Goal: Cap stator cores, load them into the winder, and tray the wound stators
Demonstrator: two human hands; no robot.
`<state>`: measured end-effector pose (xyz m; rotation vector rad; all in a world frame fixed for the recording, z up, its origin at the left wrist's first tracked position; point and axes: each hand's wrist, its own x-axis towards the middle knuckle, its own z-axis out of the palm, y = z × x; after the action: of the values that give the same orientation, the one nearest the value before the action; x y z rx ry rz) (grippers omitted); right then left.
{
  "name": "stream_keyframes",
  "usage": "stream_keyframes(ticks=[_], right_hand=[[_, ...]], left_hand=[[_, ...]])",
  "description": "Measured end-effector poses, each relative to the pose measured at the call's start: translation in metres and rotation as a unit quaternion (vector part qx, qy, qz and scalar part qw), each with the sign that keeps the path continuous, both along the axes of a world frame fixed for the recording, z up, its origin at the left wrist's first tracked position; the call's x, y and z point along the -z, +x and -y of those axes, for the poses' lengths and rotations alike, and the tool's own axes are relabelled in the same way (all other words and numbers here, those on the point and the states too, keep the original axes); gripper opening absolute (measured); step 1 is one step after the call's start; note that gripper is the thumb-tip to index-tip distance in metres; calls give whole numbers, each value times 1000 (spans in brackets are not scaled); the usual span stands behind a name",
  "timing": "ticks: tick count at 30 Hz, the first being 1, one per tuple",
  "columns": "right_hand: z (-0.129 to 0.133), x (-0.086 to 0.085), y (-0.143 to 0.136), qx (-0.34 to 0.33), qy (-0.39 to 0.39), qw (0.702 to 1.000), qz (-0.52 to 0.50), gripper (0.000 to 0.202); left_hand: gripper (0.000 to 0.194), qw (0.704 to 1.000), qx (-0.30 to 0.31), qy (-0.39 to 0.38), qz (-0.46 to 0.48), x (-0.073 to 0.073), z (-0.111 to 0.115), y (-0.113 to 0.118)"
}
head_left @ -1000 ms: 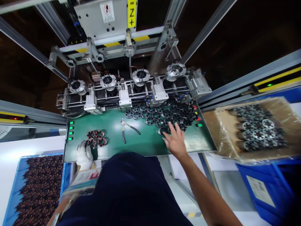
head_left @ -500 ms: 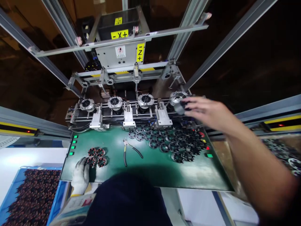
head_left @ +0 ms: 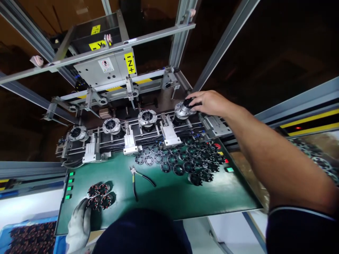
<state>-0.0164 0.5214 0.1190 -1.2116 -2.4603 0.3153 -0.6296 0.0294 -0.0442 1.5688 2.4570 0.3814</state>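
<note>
My bare right hand (head_left: pixel 208 102) has its fingers around a black stator core (head_left: pixel 188 103) at the rightmost round metal holder (head_left: pixel 182 112) of the machine. Its fingers partly hide the core, so I cannot tell whether it is fully seated. My left hand (head_left: pixel 79 222), in a white glove, lies on the table's front left edge with fingers stretched out. Its fingertips are against the nearest of several copper-wound stators (head_left: pixel 106 201), which stand in a tight cluster. The other holders, such as the one in the middle (head_left: pixel 147 118), carry dark cores.
Many unwound black stator cores (head_left: pixel 178 169) cover the right part of the green table (head_left: pixel 164 197). Cutting pliers (head_left: pixel 134 178) lie open near the middle. A blue bin (head_left: pixel 61 243) of wound stators stands lower left. Metal posts and a crossbar (head_left: pixel 156 35) frame the machine.
My right hand has brought the core onto the rightmost holder. My left hand stays beside the wound stators. The whole view has shifted and tilted as my head turned.
</note>
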Motion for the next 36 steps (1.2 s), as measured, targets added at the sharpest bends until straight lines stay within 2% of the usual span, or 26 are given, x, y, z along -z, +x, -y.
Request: stream_keyframes(ticks=[4, 11, 18, 24, 29, 31, 33, 36], right_hand=[[-10, -3, -2, -16, -19, 999, 43, 13], [-19, 4, 2, -33, -9, 997, 63, 13], [11, 11, 8, -20, 63, 998, 20, 49], [28, 34, -1, 29, 53, 998, -1, 53], [33, 31, -17, 48, 71, 996, -1, 49], [46, 27, -24, 74, 96, 993, -11, 50], [71, 29, -28, 111, 132, 985, -31, 51], [134, 53, -20, 222, 197, 952, -70, 50]], left_hand=[[51, 1000, 11, 7, 6, -3, 0, 2], [53, 1000, 10, 23, 4, -5, 0, 6], [48, 1000, 13, 5, -6, -4, -1, 5], [51, 1000, 15, -14, -9, -5, -2, 5], [49, 1000, 13, 4, 0, 3, 0, 5], [48, 1000, 12, 22, 1, 8, 1, 4], [47, 999, 9, 31, 2, 12, 1, 3], [48, 999, 2, 37, 6, 16, 1, 4]])
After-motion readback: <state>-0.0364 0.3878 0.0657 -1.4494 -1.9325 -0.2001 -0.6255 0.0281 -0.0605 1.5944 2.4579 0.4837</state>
